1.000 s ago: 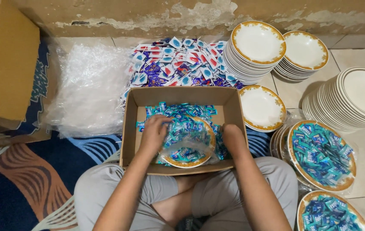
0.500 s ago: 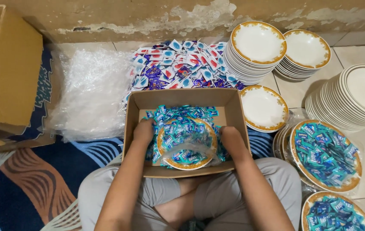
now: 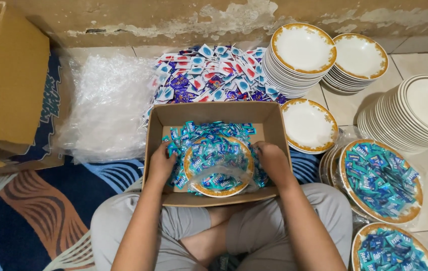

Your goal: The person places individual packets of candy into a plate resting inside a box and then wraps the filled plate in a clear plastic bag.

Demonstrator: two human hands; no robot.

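Hands first: we're cupping our left hand (image 3: 161, 163) and right hand (image 3: 272, 161) around the candy-filled plate (image 3: 218, 165) in the cardboard box (image 3: 274, 128). Two filled plates (image 3: 380, 180) are waiting beside us; empty plate stacks (image 3: 301, 57) are standing beyond, unfilled.

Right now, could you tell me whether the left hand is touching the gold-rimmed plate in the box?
Touching: the head view shows the left hand gripping the plate rim.

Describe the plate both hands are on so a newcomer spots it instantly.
Find the open cardboard box on the seated person's lap. Inside it, between the left hand and right hand, sits a gold-rimmed plate heaped with blue sachets. It is the only plate inside a box.
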